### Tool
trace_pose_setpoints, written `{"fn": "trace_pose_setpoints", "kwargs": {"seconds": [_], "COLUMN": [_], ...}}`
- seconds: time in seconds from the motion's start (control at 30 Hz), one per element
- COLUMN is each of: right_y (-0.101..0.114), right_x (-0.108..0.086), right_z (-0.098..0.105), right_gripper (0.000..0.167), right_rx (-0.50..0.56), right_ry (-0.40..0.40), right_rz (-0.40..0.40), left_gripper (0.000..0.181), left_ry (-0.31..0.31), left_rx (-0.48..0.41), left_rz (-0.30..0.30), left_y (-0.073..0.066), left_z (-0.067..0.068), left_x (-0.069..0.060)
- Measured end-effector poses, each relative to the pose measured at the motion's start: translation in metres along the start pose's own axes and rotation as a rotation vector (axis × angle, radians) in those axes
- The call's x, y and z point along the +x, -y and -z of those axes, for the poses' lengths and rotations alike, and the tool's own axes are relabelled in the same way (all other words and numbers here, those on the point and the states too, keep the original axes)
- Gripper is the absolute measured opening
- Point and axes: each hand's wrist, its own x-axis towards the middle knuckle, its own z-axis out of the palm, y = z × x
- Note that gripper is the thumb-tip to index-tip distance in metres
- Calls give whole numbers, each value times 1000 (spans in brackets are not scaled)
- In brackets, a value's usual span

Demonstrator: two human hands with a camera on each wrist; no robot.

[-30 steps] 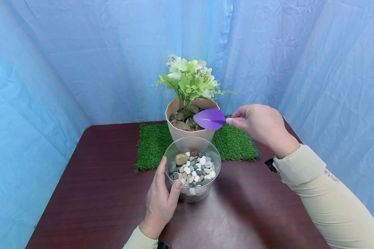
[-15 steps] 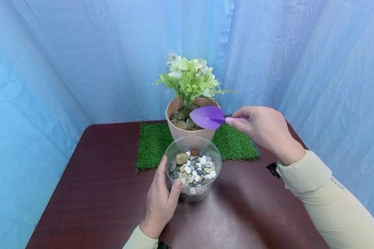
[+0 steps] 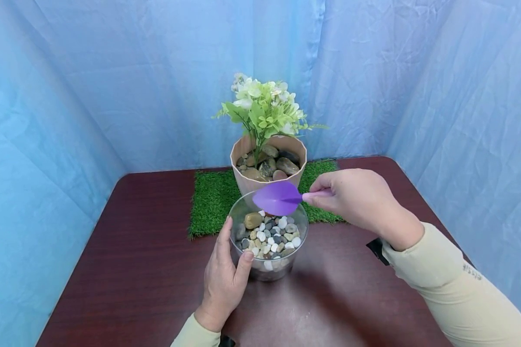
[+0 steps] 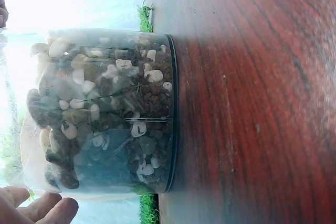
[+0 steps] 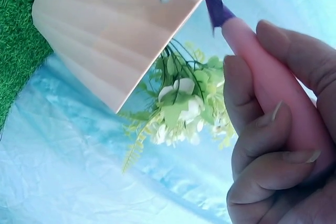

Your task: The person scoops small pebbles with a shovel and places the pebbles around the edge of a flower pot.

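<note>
My right hand grips the pink handle of a small garden trowel, its fingers curled round it. The purple blade is over the far rim of a clear plastic container, with no stones visible on it. Small white, grey and tan pebbles and one larger brown stone lie inside. My left hand rests against the container's left side, fingers extended, thumb at the near rim. Behind stands a peach flowerpot with larger stones around a white-flowered plant.
A green artificial grass mat lies under the flowerpot on the dark red-brown table. Light blue curtains hang behind and along both sides. The container stands close in front of the pot.
My right hand has brought the trowel from over the flowerpot down and nearer, to above the container's far rim. The stones in the pot now show fully. The left hand stays put.
</note>
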Motion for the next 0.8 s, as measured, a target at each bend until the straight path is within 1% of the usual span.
{"fn": "trace_pose_setpoints", "kwargs": {"seconds": [0.13, 0.37, 0.6, 0.8], "right_y": [3, 5, 8, 10], "right_x": [-1, -3, -1, 2], "right_z": [-2, -9, -19, -22], "right_gripper": [14, 9, 12, 15], "right_rx": [-6, -46, -69, -67], "right_ry": [48, 82, 148, 186], "right_rz": [2, -5, -32, -58], "left_gripper": [83, 82, 81, 81], "left_ry": [-1, -4, -7, -7], "left_rx": [-2, -5, -8, -7], "left_rz": [-1, 1, -2, -4], "left_y": [0, 1, 1, 1], "left_z": [0, 0, -1, -1], "left_x": [0, 0, 0, 0]}}
